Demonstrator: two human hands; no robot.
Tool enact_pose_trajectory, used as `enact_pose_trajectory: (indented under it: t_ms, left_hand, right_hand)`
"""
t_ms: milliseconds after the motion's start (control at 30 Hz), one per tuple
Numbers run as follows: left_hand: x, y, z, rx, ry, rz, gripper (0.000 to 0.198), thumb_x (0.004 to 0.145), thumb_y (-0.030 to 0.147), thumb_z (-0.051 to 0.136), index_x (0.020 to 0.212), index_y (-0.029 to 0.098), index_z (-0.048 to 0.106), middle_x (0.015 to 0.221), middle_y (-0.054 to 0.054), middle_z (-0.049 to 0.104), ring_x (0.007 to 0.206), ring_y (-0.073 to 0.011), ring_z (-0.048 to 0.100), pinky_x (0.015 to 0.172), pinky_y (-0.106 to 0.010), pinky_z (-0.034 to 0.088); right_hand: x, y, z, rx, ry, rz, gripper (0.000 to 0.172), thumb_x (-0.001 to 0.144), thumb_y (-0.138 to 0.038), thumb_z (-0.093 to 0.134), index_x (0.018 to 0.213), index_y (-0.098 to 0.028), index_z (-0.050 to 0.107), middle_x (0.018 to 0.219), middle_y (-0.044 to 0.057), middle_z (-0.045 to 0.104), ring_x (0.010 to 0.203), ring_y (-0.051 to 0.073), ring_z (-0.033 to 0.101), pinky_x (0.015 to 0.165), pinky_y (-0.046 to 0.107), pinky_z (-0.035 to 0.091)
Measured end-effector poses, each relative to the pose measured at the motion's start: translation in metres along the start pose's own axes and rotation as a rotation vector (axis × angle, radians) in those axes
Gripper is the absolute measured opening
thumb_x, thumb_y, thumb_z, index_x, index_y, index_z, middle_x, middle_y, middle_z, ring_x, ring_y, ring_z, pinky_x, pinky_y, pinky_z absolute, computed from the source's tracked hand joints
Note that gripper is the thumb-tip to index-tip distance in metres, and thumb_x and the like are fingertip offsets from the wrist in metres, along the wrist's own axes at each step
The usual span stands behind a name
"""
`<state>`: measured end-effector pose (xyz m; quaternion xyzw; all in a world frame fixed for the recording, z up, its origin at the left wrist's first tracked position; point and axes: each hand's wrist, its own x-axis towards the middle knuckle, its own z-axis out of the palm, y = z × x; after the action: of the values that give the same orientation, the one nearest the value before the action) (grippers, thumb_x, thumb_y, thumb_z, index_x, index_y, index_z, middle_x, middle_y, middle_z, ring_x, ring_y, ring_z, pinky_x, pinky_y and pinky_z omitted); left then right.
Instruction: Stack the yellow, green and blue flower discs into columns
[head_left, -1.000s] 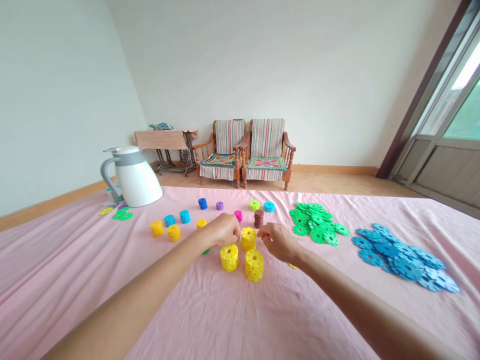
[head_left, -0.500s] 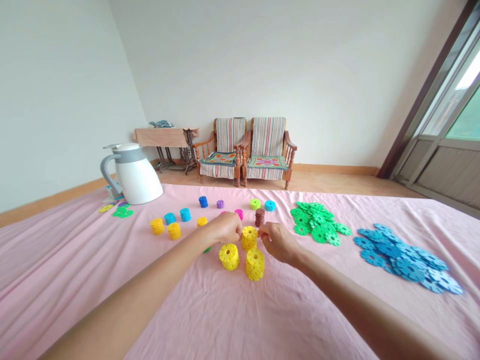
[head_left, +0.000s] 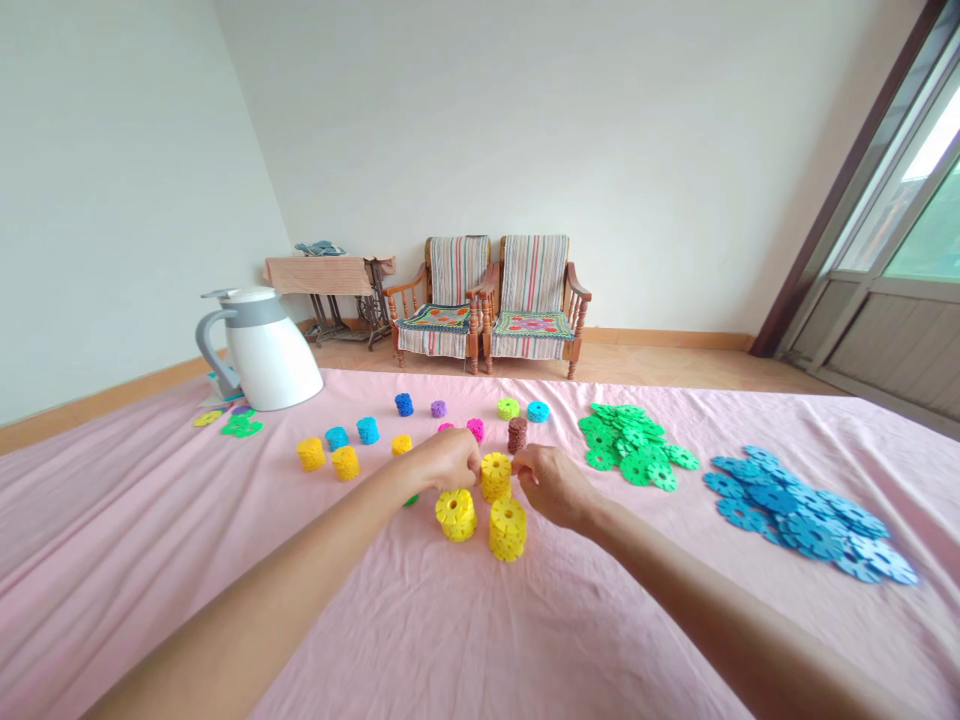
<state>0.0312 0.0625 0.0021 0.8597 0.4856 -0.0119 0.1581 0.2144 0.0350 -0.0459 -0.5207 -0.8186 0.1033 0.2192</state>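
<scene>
Between my two hands stands a stack of yellow snowflake discs, upright on the pink cloth. My left hand is closed at its left side, knuckles close against it. On the other side my right hand has its fingers curled inward, fingertips by the stack's upper right edge. Whether either hand touches the stack, or what its fingers hold, is hidden. Nearer me are a second yellow stack and a third yellow stack. A brown stack rises just behind my right hand.
Loose green discs and loose blue discs lie to the right. Small orange-yellow stacks, light blue stacks and a lime stack stand farther back. A white jug is at the left; two chairs are beyond.
The view has shifted slightly, so everything sits a little farther left. Both hands keep their places beside the yellow stack.
</scene>
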Motion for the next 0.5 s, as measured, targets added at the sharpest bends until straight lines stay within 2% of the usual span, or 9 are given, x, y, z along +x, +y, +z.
enact_pose_trajectory:
  t_ms: [167,267,367,433,500]
  left_hand:
    - [-0.003,-0.005,-0.001,0.003,0.033,0.011,0.018,0.059,0.007,0.053,0.057,0.018,0.067,0.055,0.004,0.063,0.056,-0.0116,0.057,0.051,-0.018,0.035]
    - [-0.01,0.0,-0.009,0.024,0.108,0.009,0.022,0.059,0.005,0.052,0.062,0.018,0.069,0.065,0.001,0.068,0.066,-0.0145,0.061,0.059,-0.02,0.039]
    - [-0.018,0.018,-0.017,0.021,0.17,0.042,0.026,0.065,0.006,0.051,0.076,0.017,0.072,0.076,-0.002,0.071,0.073,-0.0167,0.063,0.061,-0.022,0.041]
    - [-0.02,0.036,-0.018,0.006,0.165,0.104,0.026,0.069,0.009,0.052,0.084,0.017,0.071,0.079,-0.003,0.07,0.074,-0.0165,0.063,0.06,-0.021,0.041]
    - [-0.019,0.057,-0.014,0.001,0.134,0.173,0.025,0.07,0.009,0.052,0.082,0.018,0.071,0.079,-0.002,0.07,0.075,-0.0166,0.063,0.06,-0.021,0.041]
  right_hand:
    - [-0.003,0.0,-0.002,0.022,0.05,0.008,0.03,0.071,-0.005,0.045,0.081,-0.016,0.071,0.086,0.008,0.072,0.079,0.018,0.064,0.072,0.024,0.042]
    - [-0.012,0.011,-0.01,0.043,0.137,0.062,0.031,0.072,-0.007,0.044,0.083,-0.018,0.071,0.086,0.006,0.071,0.078,0.017,0.063,0.071,0.025,0.042]
    - [-0.027,0.035,-0.018,0.068,0.247,0.167,0.029,0.073,-0.012,0.043,0.08,-0.018,0.07,0.08,0.005,0.07,0.072,0.017,0.062,0.068,0.026,0.042]
    - [-0.04,0.053,-0.021,0.09,0.311,0.243,0.028,0.073,-0.016,0.042,0.078,-0.018,0.07,0.076,0.005,0.069,0.069,0.017,0.061,0.066,0.026,0.042]
    - [-0.053,0.069,-0.022,0.12,0.354,0.314,0.029,0.073,-0.02,0.041,0.078,-0.017,0.069,0.074,0.005,0.069,0.065,0.017,0.06,0.062,0.027,0.042]
